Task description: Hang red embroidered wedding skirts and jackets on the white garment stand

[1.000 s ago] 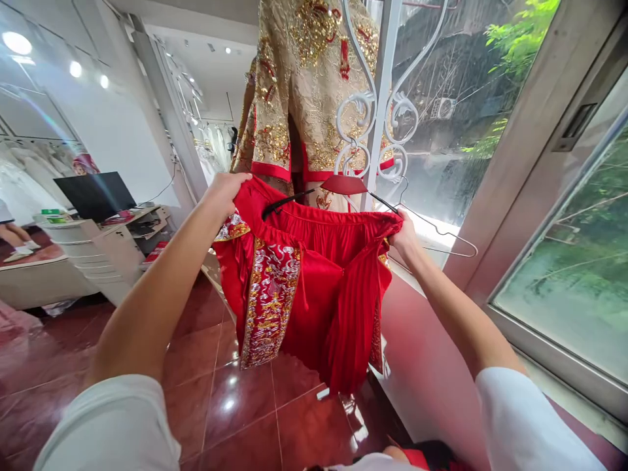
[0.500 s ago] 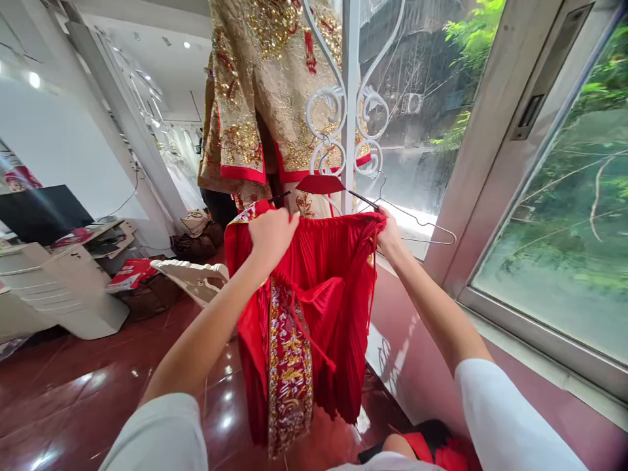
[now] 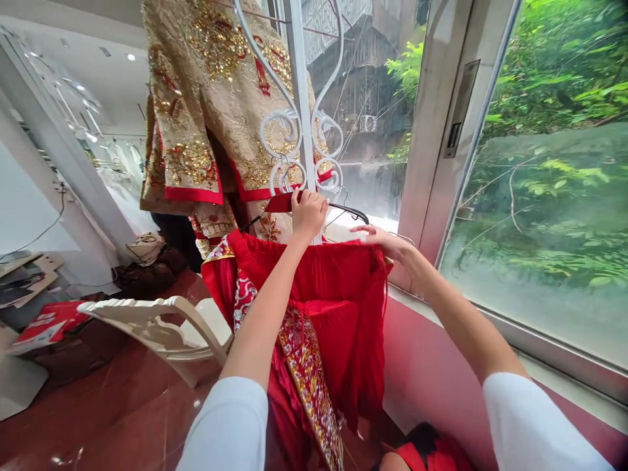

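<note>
1 gold embroidered jacket point(image 3: 191, 85) hangs behind the work. Below it, 1 red skirt point(image 3: 338, 333) hangs at the hanger point(image 3: 279, 203): the waistband's point(image 3: 338, 252) left corner meets 1 hanger end, apparently seated; the other end shows bare above the cloth, judged not yet fitted. Left hand point(image 3: 310, 212): fingers closed round the hanger near its middle. Right hand point(image 3: 380, 239): fingers extended at the waistband's right corner; grip cannot be told.

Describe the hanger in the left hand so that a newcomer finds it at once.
Find the white scrollwork stand by the windows. In front of it, the left hand grips the hanger, above the red garment. The hanger's black arms and red middle set it apart from the white stand and gold garment behind.
</note>
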A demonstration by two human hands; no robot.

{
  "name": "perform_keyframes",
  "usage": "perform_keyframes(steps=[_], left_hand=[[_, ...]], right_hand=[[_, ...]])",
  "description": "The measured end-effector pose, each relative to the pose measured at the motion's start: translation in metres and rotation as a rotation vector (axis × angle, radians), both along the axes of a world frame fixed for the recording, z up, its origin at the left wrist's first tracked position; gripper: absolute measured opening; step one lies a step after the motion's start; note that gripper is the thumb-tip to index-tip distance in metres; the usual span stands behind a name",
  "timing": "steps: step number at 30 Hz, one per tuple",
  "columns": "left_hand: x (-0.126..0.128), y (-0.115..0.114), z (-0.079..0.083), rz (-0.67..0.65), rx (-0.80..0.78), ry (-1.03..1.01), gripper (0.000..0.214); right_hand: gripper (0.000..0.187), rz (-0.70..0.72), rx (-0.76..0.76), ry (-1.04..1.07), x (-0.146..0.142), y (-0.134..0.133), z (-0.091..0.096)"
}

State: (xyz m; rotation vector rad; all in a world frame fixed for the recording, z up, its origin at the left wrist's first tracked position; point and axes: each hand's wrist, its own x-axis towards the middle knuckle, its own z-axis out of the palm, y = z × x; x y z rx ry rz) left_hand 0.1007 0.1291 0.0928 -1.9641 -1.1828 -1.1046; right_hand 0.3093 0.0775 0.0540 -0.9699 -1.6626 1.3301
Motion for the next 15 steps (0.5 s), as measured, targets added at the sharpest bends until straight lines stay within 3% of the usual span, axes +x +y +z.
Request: perform_keyframes(steps=[3,7,11,15], left_hand=[[0.002,-0.005,0.001,-0.036,0.049,-0.062,0.034],[-0.002,-0.013,0.004,-0.074,0.082,-0.136,0.034],[-0.004,-0.017,0.006,-0.099,0.075,-0.122,0.034],[-0.002,-0.014,0.005,-0.094,0.038,-0.084,0.035]], right_hand=[[0.046,0.104,0.176,-0.321,0.018,-0.005,-0.005],[0.016,-0.097,0.177,-0.266,0.028,0.011,0.007],[0.007,-0.256,0.21,-0.23,0.028,0.028,0.048],[0.007,-0.277,0.45,-0.322,0.023,0.03,0.101]])
